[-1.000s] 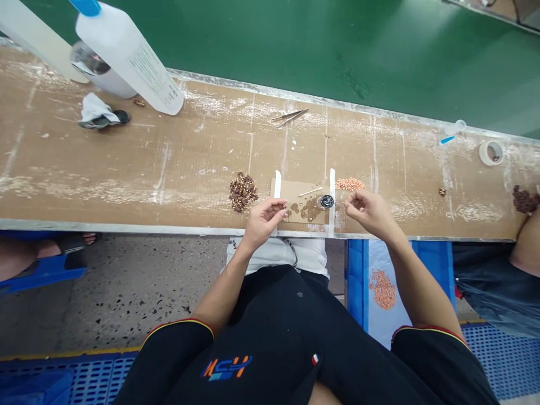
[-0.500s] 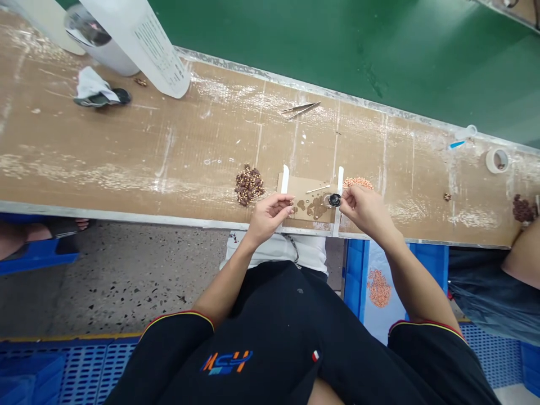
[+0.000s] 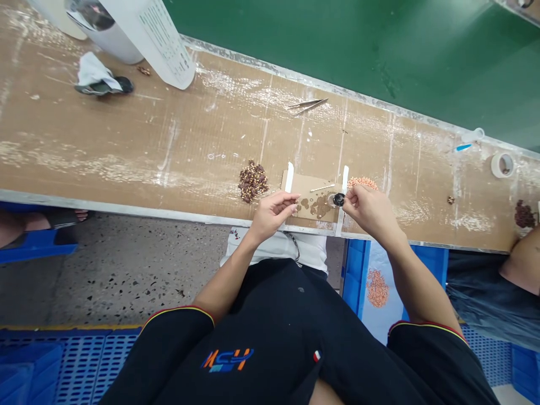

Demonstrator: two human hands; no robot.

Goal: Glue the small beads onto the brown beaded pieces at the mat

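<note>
The right hand pinches a round black part lying flat on the card. The left hand pinches something too small to identify.

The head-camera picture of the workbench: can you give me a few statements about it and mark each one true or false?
1. The right hand has its fingertips at a small black round part on the cardboard pad. True.
2. The pile of dark brown pieces lies to the right of the pad. False: it lies to its left; the orange pieces are on the right.
3. The tweezers are in the left hand. False: they lie on the bench, far from both hands.
4. A white bottle lies tilted at the bench's far left. True.
</note>
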